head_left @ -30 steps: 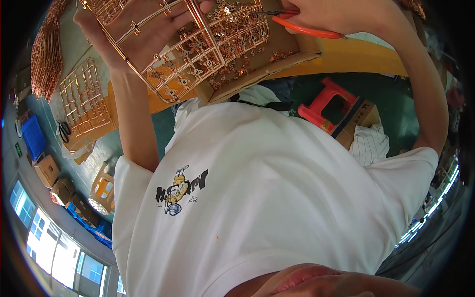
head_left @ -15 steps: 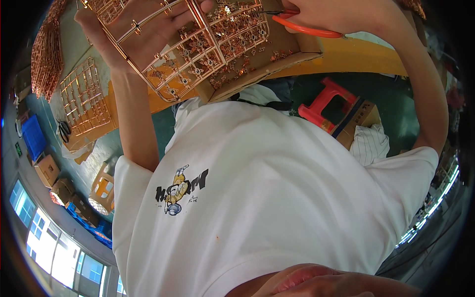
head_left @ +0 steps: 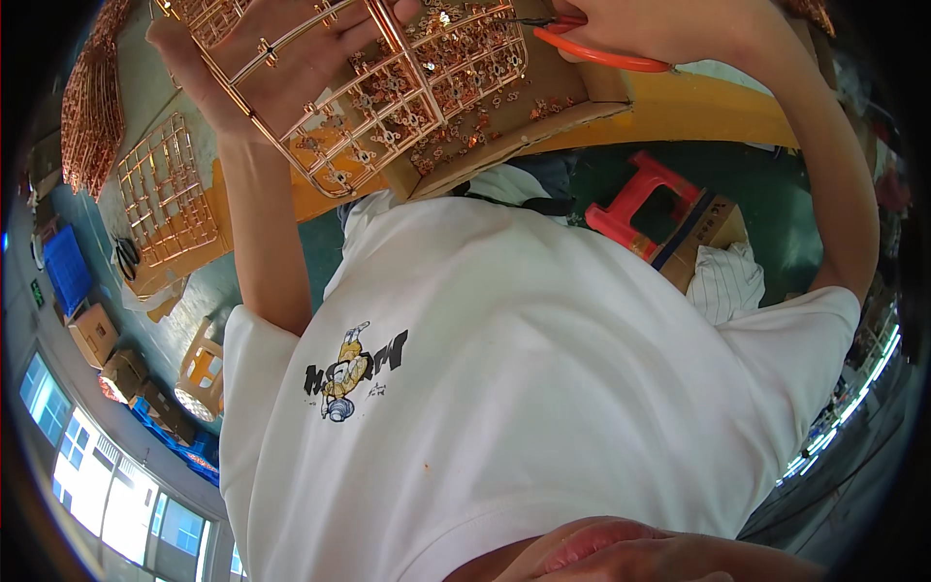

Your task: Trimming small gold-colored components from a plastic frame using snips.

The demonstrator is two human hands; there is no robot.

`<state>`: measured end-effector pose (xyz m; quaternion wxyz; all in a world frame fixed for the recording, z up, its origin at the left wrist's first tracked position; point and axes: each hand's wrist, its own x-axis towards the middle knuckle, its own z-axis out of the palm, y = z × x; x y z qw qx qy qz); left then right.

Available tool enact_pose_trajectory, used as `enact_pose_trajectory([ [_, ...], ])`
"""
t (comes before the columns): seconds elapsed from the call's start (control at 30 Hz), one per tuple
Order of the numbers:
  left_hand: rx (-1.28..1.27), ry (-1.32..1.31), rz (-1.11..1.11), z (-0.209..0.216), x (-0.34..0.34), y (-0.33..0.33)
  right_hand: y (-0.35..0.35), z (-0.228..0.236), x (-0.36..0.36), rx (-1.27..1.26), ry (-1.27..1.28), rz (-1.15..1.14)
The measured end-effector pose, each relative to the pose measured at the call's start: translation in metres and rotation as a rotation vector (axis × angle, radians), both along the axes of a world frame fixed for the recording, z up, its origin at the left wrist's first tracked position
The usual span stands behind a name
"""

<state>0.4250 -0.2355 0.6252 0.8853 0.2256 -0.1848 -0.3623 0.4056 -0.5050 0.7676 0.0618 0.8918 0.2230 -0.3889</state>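
A shiny copper-coloured frame of thin bars [head_left: 420, 80], with small pieces attached along its rods, tilts over an open cardboard box [head_left: 558, 131]. My left hand [head_left: 267, 92] holds this frame from beneath, palm up, with its fingers partly hidden behind the bars. In my right hand [head_left: 669, 27] is a pair of orange-handled nippers [head_left: 606, 60]. Their dark tips reach the frame's right edge; whether the jaws are closed cannot be made out. Many small copper-coloured pieces [head_left: 465, 139] lie loose in the box.
Another copper-coloured frame [head_left: 167, 199] lies on the table at left, near black-handled scissors [head_left: 125, 258] and a hanging-looking bundle of copper-coloured rods [head_left: 94, 112]. Below the table's right side stand a red stool [head_left: 630, 199] and a carton [head_left: 716, 228] with striped cloth.
The frame has shifted very slightly upward in my left hand. My right hand and the nippers stay almost where they were.
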Motion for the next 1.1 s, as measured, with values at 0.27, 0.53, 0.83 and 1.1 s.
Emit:
enact_pose_trajectory([
  [0.27,-0.262,-0.150,-0.124,-0.025,0.010,0.001,-0.003,-0.008,-0.001,0.020,-0.015,-0.011],
  [0.53,-0.055,0.234,0.094,0.021,-0.017,-0.007,-0.005,-0.010,0.000,0.039,0.000,0.022],
  [0.83,-0.179,-0.007,-0.006,-0.006,-0.005,0.004,-0.004,-0.009,-0.001,0.043,-0.020,0.016],
  [1.1,-0.178,-0.022,0.011,-0.011,-0.004,0.000,-0.001,-0.006,-0.002,0.005,-0.011,-0.021],
])
